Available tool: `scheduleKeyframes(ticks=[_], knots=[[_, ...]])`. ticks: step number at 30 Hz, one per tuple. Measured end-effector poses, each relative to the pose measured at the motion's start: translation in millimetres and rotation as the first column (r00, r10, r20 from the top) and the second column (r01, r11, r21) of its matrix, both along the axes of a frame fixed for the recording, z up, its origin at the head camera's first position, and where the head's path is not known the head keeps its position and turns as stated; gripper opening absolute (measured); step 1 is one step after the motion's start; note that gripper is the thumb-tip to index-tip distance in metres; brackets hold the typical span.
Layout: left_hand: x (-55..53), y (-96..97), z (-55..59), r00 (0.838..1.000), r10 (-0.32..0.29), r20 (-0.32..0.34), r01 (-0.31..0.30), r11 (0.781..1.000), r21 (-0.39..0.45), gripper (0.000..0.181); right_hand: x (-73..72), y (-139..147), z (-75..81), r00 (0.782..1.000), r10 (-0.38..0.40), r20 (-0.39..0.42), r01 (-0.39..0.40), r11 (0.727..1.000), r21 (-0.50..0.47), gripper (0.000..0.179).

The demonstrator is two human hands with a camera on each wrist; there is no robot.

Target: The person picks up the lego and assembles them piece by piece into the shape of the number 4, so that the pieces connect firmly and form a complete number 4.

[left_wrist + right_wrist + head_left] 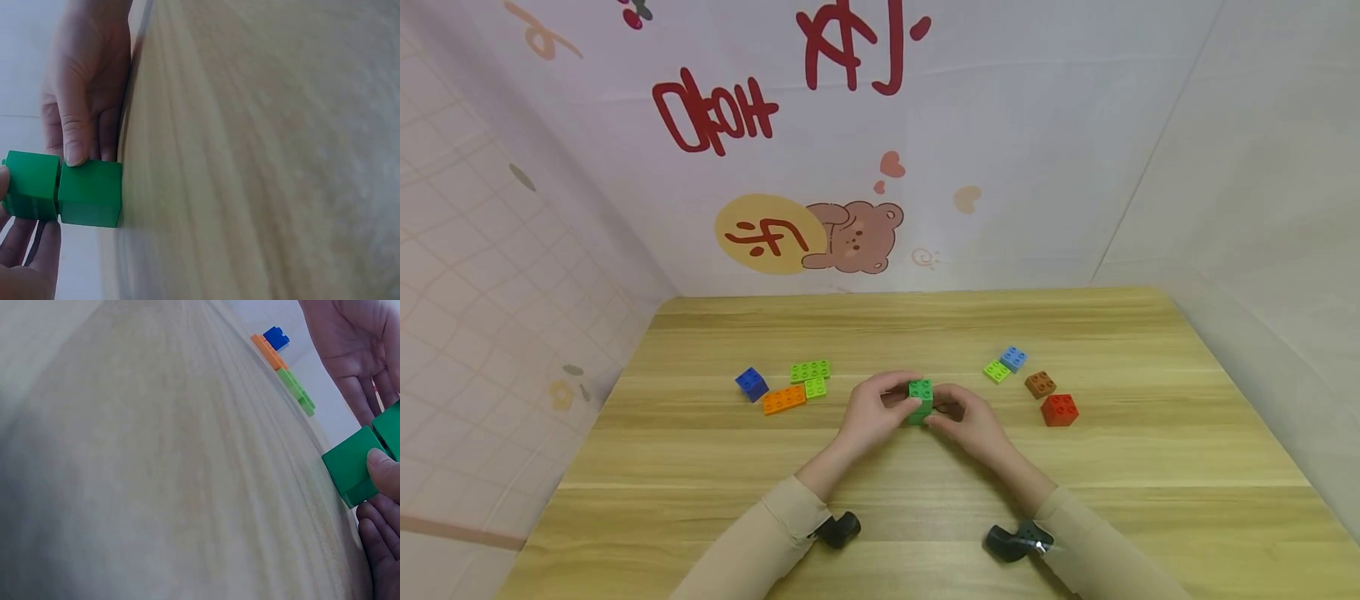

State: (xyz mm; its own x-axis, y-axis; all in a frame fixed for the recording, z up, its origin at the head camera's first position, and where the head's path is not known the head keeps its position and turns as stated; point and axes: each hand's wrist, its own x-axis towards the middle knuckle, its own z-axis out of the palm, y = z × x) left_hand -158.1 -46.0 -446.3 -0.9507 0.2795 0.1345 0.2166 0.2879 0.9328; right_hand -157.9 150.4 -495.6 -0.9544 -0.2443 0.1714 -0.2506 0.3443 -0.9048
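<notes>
Two square green toy bricks stand one on top of the other on the table, upright between the hands. A narrow gap shows between them in the left wrist view. My left hand (pixel 874 410) pinches the upper green brick (pixel 921 388) between thumb and fingers. From the other side, my right hand (pixel 973 423) holds the lower green brick (pixel 90 194), its thumb pressed on one face in the right wrist view. That lower brick rests on the wooden table (pixel 925 500). The right hand's far fingers are partly hidden behind the bricks.
To the left lie a dark blue brick (pixel 752 383), an orange brick (pixel 784 399), a long lime brick (pixel 809 371) and a small lime brick (pixel 816 387). On the right are a light blue brick (pixel 1013 359), a lime brick (pixel 997 371), a brown brick (pixel 1041 384) and a red brick (pixel 1060 410).
</notes>
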Motion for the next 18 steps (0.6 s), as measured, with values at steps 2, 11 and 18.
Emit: scheduleKeyframes(ticks=[2, 11, 18], knots=[[-0.2, -0.1, -1.0, 1.0, -0.004, -0.007, 0.004, 1.0, 0.006, 0.032, -0.9, 0.7, -3.5, 1.0, -0.002, -0.002, 0.002, 1.0, 0.004, 0.035], [-1.1, 0.1, -2.8, 1.0, -0.007, -0.011, 0.007, 1.0, 0.014, 0.032, -0.6, 2.8, -1.6, 1.0, 0.012, -0.003, -0.012, 1.0, 0.005, 0.034], [-1.1, 0.3, -3.6, 1.0, -0.001, -0.011, 0.001, 1.0, 0.015, 0.032, -0.8, 2.5, -1.7, 1.0, 0.003, 0.005, -0.003, 1.0, 0.005, 0.035]])
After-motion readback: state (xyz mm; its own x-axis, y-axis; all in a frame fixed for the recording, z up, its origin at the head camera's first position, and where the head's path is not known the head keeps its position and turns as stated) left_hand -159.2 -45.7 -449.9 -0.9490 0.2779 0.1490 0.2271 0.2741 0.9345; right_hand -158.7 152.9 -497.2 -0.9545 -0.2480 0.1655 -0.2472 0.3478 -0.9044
